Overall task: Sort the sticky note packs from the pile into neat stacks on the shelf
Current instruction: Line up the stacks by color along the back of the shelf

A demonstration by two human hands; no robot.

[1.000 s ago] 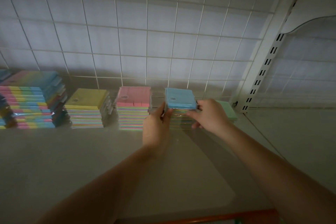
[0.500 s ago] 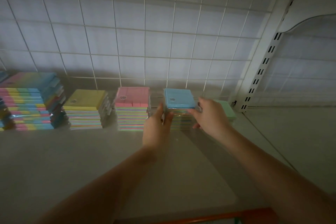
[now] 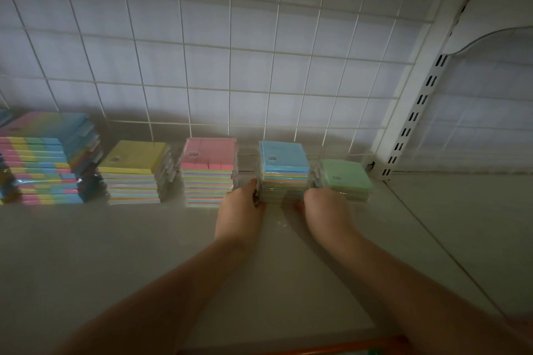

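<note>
At frame centre, the blue-topped stack stands on the shelf between both hands. The left hand grips its lower left side; the right hand presses its lower right edge, fingers hidden. A green-topped stack sits just right.

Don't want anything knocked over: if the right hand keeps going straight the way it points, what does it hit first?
Probably the green-topped stack, right beyond the right hand; the fingers are hidden and depth is unclear.
</note>
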